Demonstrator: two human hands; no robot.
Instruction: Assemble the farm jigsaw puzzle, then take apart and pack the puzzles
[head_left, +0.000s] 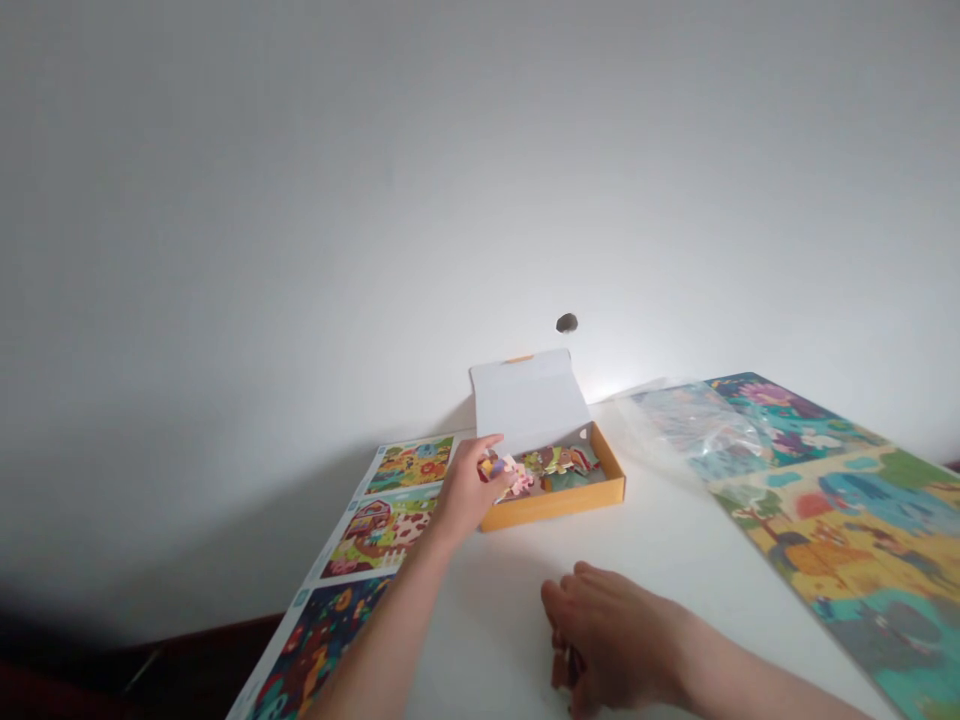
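An open yellow cardboard box (555, 510) stands near the wall, with its white-lined lid (529, 398) tipped back. Several jigsaw puzzle pieces (559, 460) lie loose inside it. My left hand (469, 488) reaches over the box's left end, its thumb and fingers closed around pink and purple puzzle pieces (512, 474). Nearer to me, my right hand (611, 630) rests low over the white table, back up and fingers curled. Small brown puzzle pieces (559, 662) show beneath its fingers; the hand hides most of them.
Along the table's left edge lies a picture sheet (379, 530) with farm and night scenes. A large animal picture sheet (847, 530) covers the right side, with a clear plastic bag (694, 425) on its far end. A white wall (420, 230) with a hole (567, 323) rises behind.
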